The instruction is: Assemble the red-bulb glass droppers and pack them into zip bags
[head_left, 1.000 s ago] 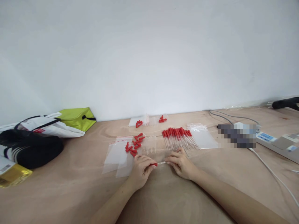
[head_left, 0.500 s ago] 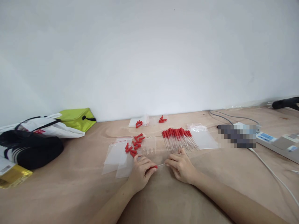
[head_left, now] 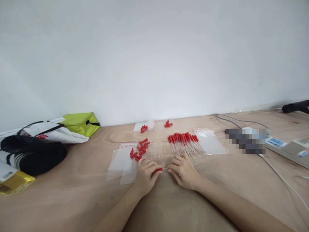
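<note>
My left hand (head_left: 146, 176) pinches a red rubber bulb (head_left: 157, 170) between thumb and fingers. A thin clear tube (head_left: 165, 169) runs from the bulb to my right hand (head_left: 182, 171), whose fingers are closed on it. Loose red bulbs (head_left: 143, 145) lie just beyond my left hand, beside a row of bare clear tubes (head_left: 154, 149). Beyond my right hand is a fanned pile of tubes with red bulbs on their ends (head_left: 183, 139).
Clear zip bags (head_left: 119, 160) lie left of the bulbs, others (head_left: 211, 144) right of the pile. More bulbs (head_left: 168, 123) rest near the wall. Bags and a black cap (head_left: 38, 154) are at the left, a power strip (head_left: 277, 143) and cables at the right.
My right hand has moved left, closer to my left hand, and less of the tube shows between them. The view has shifted slightly.
</note>
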Demonstrator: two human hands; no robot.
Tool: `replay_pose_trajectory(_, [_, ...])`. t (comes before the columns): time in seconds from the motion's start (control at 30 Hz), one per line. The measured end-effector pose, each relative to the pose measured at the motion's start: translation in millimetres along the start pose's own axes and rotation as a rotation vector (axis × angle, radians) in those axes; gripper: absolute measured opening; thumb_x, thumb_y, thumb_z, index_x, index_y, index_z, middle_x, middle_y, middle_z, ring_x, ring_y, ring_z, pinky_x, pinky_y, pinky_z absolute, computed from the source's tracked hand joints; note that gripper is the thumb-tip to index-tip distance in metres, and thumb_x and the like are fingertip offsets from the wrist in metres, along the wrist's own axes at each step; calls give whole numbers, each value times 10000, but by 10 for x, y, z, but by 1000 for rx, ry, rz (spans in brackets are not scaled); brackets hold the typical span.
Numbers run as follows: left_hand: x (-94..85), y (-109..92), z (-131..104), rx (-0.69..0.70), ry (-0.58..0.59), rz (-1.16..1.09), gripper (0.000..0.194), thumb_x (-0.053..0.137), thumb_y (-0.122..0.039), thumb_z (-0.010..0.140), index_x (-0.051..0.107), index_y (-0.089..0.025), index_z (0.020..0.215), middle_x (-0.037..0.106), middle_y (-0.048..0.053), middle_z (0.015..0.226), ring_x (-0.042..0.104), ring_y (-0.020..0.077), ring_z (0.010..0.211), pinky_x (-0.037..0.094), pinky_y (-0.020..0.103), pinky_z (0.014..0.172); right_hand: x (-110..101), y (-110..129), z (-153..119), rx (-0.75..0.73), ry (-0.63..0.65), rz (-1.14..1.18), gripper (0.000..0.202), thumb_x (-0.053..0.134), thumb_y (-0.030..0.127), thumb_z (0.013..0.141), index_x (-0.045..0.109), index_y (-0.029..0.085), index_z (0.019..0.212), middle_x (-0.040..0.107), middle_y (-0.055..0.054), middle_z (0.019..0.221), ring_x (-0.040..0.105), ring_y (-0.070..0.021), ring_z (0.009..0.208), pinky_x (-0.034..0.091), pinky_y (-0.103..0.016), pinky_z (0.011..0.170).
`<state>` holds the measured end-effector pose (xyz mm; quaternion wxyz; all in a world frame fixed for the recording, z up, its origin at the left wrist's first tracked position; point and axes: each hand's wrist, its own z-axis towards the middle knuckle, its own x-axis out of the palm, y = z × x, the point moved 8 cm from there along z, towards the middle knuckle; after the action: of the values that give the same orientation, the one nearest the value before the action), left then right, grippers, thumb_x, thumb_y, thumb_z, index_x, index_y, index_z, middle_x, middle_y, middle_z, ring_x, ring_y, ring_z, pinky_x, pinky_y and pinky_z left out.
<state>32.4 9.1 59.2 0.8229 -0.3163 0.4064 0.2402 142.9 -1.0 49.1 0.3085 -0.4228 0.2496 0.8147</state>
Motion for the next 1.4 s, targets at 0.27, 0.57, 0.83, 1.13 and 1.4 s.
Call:
replay_pose_trajectory(0.27, [21, 120, -15, -53, 39, -22, 139, 541, -298, 811, 652, -229, 762, 656, -9, 626, 565, 143, 604, 266, 428, 866, -32, 16, 8, -56, -17, -114, 179, 483, 182, 809, 576, 183, 656, 571, -12, 635, 432, -142, 702, 173, -319, 616])
replay_pose_trajectory(0.57, [73, 119, -41, -101, 73, -63, 51, 614, -246, 750, 661, -235, 733, 664, -18, 625, 562, 154, 621, 279, 435, 853, -104, 68, -88, -116, -130, -117, 216, 454, 154, 823, 548, 178, 630, 540, 3, 567, 400, -135, 671, 191, -331, 654])
replay_pose_trajectory(0.83, [48, 94, -44, -27, 45, -70, 52, 608, -241, 764, 645, -215, 739, 661, -20, 640, 560, 154, 633, 285, 413, 831, -96, 56, -109, -106, -141, -136, 205, 443, 172, 834, 555, 183, 663, 546, -4, 584, 401, -142, 677, 191, -334, 660])
replay_pose_trajectory(1.13, [1, -42, -72, 98, -62, -53, 99, 549, -238, 797, 630, -219, 744, 645, -26, 638, 547, 145, 669, 262, 383, 861, 67, 40, -63, -21, 24, 28, 191, 456, 182, 816, 555, 163, 654, 566, -13, 644, 406, -134, 690, 171, -319, 641])
replay_pose_trajectory(1.4, [22, 91, -33, -3, -1, -85, 63, 615, -169, 745, 653, -215, 762, 673, -18, 683, 562, 161, 692, 279, 386, 814, 53, -73, 50, 106, 206, -23, 203, 462, 237, 827, 597, 196, 681, 605, -10, 696, 429, -142, 727, 144, -326, 632])
